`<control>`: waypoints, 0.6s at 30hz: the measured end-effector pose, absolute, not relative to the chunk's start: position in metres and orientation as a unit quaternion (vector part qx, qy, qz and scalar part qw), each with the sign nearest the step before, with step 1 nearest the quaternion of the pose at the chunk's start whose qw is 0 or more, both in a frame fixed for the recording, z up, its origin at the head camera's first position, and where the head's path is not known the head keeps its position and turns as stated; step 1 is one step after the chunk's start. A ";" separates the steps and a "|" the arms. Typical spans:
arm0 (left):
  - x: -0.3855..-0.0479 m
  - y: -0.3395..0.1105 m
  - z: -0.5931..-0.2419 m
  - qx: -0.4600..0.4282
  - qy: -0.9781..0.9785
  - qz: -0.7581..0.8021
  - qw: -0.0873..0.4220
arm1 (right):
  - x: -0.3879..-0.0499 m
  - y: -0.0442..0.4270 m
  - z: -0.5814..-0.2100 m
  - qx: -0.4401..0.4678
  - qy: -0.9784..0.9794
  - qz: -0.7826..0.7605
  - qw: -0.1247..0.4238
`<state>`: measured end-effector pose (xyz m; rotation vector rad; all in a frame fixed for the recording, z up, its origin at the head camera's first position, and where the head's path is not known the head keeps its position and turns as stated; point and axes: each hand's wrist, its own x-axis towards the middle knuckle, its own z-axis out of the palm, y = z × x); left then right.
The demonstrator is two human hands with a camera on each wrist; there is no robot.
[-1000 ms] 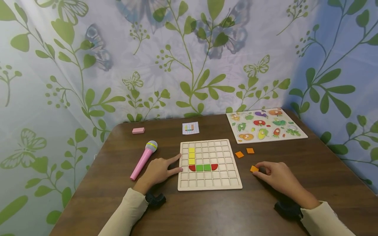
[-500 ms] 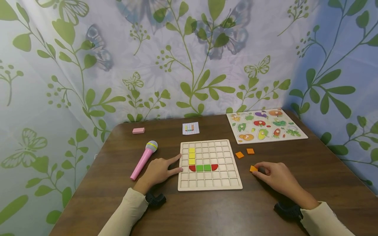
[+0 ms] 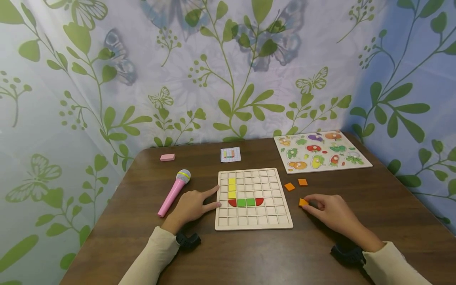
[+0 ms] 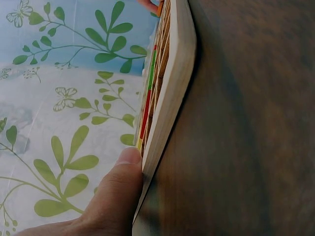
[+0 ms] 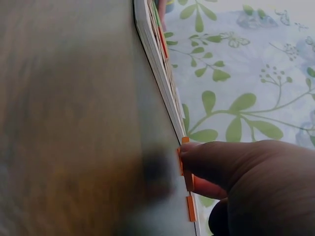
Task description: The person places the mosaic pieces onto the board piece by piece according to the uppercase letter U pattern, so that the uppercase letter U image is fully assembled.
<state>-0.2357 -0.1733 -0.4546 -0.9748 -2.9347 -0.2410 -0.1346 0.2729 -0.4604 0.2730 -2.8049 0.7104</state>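
Observation:
A wooden grid board [image 3: 253, 221] lies mid-table. Three yellow squares [image 3: 232, 188] form a column in its cells; below, two green squares [image 3: 246, 202] sit between two red quarter-round pieces [image 3: 259, 201]. My left hand [image 3: 190, 204] touches the board's left edge with thumb and index finger spread; the left wrist view shows the thumb [image 4: 120, 184] against that edge. To the right of the board, my right hand [image 3: 333, 210] pinches an orange square tile [image 3: 303, 202] between thumb and fingers. Two more orange tiles [image 3: 289, 186] lie just beyond it.
Left of the board lies a pink toy microphone [image 3: 172, 194]. Farther back are a pink block [image 3: 168, 157] and a small pattern card [image 3: 230, 154]. A vegetable puzzle board [image 3: 322, 152] occupies the back right, in front of a leaf-printed curtain [image 3: 199, 79].
My right hand has shifted slightly left toward the board with the orange tile in its pinch. The left hand stays at the board's edge.

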 end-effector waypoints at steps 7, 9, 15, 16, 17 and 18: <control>-0.236 -0.174 -0.456 -0.312 -0.947 -0.076 0.023 | -0.140 0.267 -0.458 0.114 -0.955 0.247 0.119; -0.236 -0.174 -0.456 -0.313 -0.947 -0.075 0.025 | -0.142 0.266 -0.458 0.122 -0.954 0.246 0.122; -0.235 -0.173 -0.456 -0.318 -0.944 -0.081 0.031 | -0.148 0.260 -0.457 0.137 -0.953 0.245 0.114; -0.235 -0.174 -0.456 -0.318 -0.944 -0.081 0.032 | -0.149 0.259 -0.457 0.139 -0.953 0.245 0.112; -0.234 -0.173 -0.457 -0.319 -0.944 -0.082 0.034 | -0.150 0.258 -0.457 0.142 -0.953 0.245 0.109; -0.234 -0.173 -0.457 -0.319 -0.944 -0.083 0.036 | -0.150 0.257 -0.457 0.144 -0.952 0.246 0.108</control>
